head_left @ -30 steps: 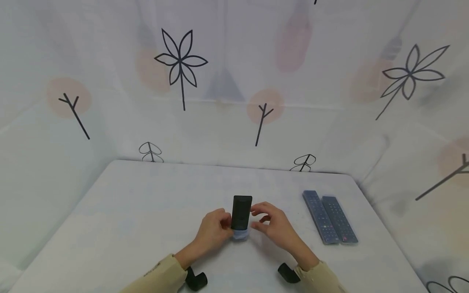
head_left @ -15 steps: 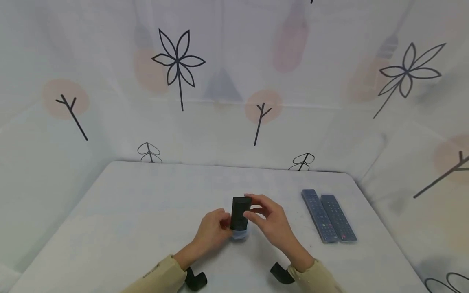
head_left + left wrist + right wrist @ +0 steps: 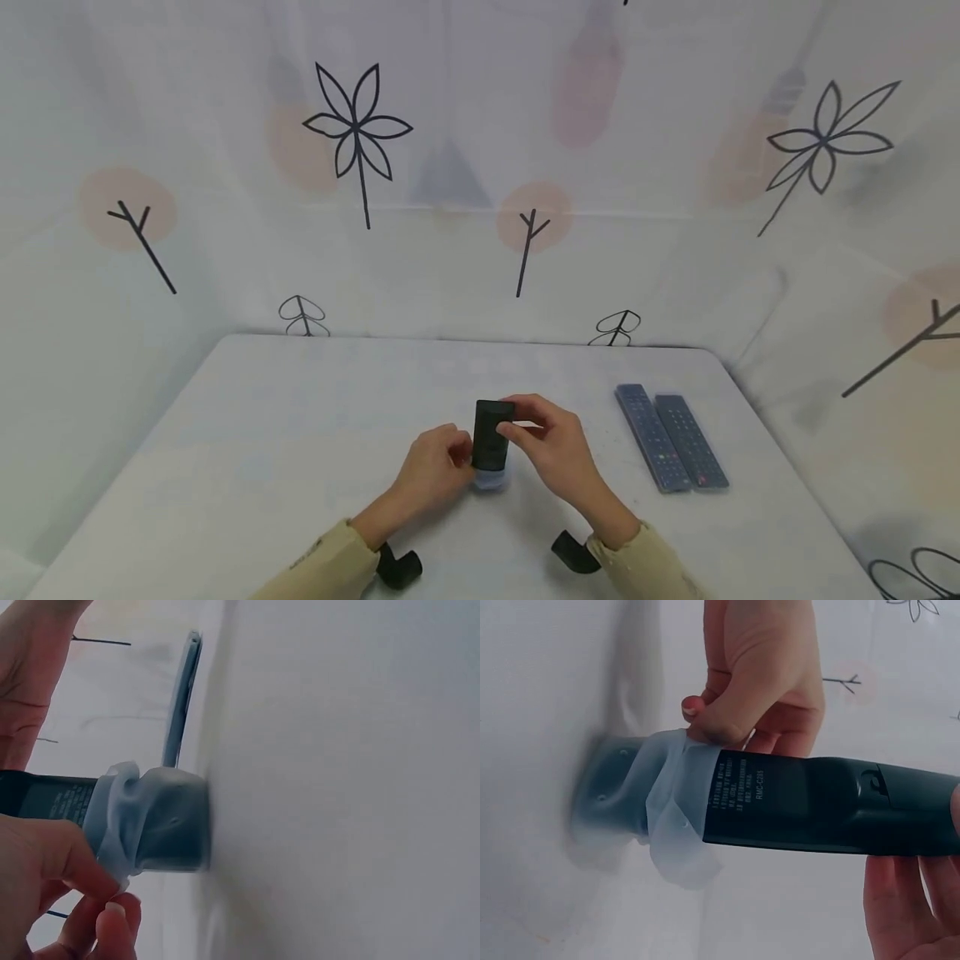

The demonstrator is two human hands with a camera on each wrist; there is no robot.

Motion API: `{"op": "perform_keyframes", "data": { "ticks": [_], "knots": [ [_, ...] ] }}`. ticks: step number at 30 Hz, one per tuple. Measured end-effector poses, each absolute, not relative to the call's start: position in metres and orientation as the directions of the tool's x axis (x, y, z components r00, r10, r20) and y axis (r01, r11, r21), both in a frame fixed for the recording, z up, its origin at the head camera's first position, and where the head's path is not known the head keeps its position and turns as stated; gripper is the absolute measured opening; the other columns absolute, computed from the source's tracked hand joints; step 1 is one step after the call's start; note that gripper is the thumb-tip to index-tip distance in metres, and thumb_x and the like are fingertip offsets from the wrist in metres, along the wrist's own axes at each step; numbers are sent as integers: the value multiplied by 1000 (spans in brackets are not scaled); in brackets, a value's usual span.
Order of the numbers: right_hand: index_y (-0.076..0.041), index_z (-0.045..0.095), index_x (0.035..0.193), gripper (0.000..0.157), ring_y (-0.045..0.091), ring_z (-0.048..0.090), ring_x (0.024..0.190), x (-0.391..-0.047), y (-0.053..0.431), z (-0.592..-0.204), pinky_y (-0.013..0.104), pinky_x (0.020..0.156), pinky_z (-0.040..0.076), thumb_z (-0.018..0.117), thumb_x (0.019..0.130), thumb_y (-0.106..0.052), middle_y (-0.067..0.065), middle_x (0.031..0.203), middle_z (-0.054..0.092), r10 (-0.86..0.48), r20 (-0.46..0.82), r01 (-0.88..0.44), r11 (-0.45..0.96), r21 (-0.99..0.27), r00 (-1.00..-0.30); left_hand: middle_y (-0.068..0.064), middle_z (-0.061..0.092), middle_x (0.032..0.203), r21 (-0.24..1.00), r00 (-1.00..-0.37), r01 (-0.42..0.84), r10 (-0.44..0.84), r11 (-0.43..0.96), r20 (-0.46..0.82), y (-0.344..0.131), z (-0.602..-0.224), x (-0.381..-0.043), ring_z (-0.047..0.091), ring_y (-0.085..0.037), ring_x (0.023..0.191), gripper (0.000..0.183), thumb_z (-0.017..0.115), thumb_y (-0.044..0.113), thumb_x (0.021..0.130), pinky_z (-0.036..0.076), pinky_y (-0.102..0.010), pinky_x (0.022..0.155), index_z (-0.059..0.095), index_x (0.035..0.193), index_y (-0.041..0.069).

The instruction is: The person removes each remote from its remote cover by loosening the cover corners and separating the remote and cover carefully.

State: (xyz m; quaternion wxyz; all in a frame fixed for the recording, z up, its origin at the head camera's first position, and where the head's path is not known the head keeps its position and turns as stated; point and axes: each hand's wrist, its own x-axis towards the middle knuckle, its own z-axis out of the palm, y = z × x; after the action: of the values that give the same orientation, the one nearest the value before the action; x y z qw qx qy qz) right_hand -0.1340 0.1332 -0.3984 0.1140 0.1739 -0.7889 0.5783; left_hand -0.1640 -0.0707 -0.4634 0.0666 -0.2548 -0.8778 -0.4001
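A black remote control (image 3: 489,442) stands upright near the middle of the table, its back with small print turned to the right wrist camera. Around its lower end sits a translucent silicone cover (image 3: 679,787), bunched and folded over at the top; the cover's bottom is right at the tabletop. My left hand (image 3: 435,467) pinches the edge of this cover between thumb and finger, as the left wrist view shows. Higher up, my right hand (image 3: 551,442) holds the remote's top end, thumb on the side facing me and fingers behind.
Two remotes in clear bluish covers, a longer one (image 3: 652,437) and a shorter one (image 3: 692,442), lie side by side at the right of the table (image 3: 262,450). A patterned cloth (image 3: 450,275) hangs behind the table. Black wrist-worn pieces (image 3: 401,571) show by both sleeves.
My right hand, apart from the remote control with fingers spread a second ago, has come left and taken hold of its top end. The left hand keeps its pinch at the cover.
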Motion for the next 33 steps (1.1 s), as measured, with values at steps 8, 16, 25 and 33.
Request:
{"op": "perform_keyframes", "data": {
  "ticks": [8, 16, 25, 33],
  "knots": [
    [-10, 68, 119, 32, 20, 66, 101, -133, 134, -396, 30, 86, 55, 75, 89, -14, 3, 109, 70, -147, 365, -392, 264, -881, -919, 7, 61, 86, 733, -873, 438, 441, 520, 209, -82, -457, -168, 56, -9, 75, 20, 72, 4, 79, 49, -26, 66, 70, 94, 17],
    [-10, 67, 123, 35, 21, 67, 100, -132, 136, -395, 30, 84, 55, 75, 89, -9, 4, 108, 71, -140, 407, -429, 239, -871, -903, 4, 66, 95, 819, -855, 390, 495, 421, 153, -91, -452, -172, 63, -11, 82, 19, 68, 5, 88, 53, -28, 72, 66, 103, 16],
    [-9, 67, 124, 36, 20, 67, 100, -128, 136, -393, 29, 83, 55, 73, 89, -5, 5, 109, 70, -151, 438, -463, 249, -851, -886, 3, 64, 93, 884, -878, 300, 465, 358, 110, -88, -454, -175, 66, -14, 77, 10, 60, 16, 100, 54, -29, 64, 61, 108, 11],
    [-8, 66, 126, 38, 18, 67, 101, -125, 137, -390, 29, 84, 55, 72, 89, -2, 6, 114, 70, -192, 468, -504, 254, -825, -863, -5, 66, 92, 915, -890, 208, 455, 347, 30, -84, -452, -178, 65, -21, 78, 29, 56, 34, 102, 52, -30, 64, 59, 118, 10]
  ]
}}
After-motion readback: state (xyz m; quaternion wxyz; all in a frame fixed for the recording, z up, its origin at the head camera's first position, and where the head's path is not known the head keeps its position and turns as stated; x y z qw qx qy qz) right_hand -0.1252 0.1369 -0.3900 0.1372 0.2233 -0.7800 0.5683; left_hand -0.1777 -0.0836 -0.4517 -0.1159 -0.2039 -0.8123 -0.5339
